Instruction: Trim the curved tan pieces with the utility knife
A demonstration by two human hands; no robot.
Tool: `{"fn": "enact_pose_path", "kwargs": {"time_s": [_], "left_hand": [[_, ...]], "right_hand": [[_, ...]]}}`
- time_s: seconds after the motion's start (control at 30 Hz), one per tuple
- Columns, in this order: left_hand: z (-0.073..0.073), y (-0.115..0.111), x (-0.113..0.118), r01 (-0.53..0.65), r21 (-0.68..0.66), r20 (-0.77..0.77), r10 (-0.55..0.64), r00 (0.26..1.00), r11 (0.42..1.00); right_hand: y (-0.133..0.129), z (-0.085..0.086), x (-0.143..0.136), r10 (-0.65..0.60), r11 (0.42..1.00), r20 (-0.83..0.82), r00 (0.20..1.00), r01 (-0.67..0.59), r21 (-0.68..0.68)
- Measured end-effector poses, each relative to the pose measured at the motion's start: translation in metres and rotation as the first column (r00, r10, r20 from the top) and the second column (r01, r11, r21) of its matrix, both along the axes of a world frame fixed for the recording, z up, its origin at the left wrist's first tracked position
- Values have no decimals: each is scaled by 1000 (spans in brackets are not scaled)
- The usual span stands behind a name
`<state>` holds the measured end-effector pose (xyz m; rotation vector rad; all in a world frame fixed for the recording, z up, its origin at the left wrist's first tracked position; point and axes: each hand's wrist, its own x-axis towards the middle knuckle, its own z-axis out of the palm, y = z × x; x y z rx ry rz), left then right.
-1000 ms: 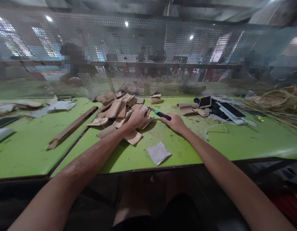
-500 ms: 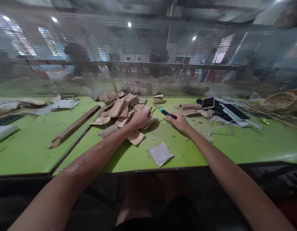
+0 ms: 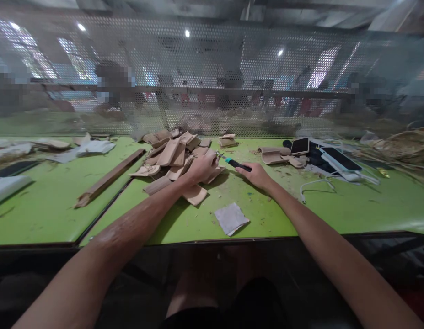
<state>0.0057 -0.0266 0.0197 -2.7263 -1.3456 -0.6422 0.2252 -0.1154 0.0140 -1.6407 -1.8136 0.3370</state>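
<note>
My right hand [image 3: 255, 175] is wrapped round the black grip of a slim hand tool [image 3: 237, 164] with a teal collar and a narrow metal end; its exact kind is unclear. The metal end points left, reaching the fingertips of my left hand [image 3: 204, 166]. Those left fingers are pinched together on something small and dark that I cannot make out. Beneath and behind the left hand lies a heap of curved bamboo pieces [image 3: 169, 153]. One pale piece [image 3: 195, 195] sticks out below the left wrist. A grey square of paper or cloth [image 3: 231, 219] lies nearer the table edge.
On the green table [image 3: 266, 219] a long bamboo strip [image 3: 110, 177] lies left. Rightward are curved bamboo pieces [image 3: 271, 155], a tablet-like device [image 3: 300, 146], a phone [image 3: 341, 158] and a white cable [image 3: 316, 181]. A perforated screen [image 3: 205, 68] stands behind, people beyond it.
The tool's metal end has come left and now meets the left fingertips, where a gap showed before. The whole view has shifted slightly; the bamboo heap looks unchanged.
</note>
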Motion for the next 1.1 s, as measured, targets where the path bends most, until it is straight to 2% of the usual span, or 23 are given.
{"fn": "enact_pose_path", "kwargs": {"time_s": [0.2, 0.67, 1.1], "left_hand": [[0, 0, 1, -9, -7, 8, 9, 1000, 1000], [-1, 3, 2, -15, -3, -12, 15, 1000, 1000], [-4, 6, 2, -9, -20, -7, 9, 1000, 1000]], "right_hand": [[2, -4, 1, -24, 999, 58, 998, 21, 49], [3, -7, 3, -89, 995, 156, 984, 80, 65], [3, -6, 5, -123, 991, 176, 977, 112, 70]]}}
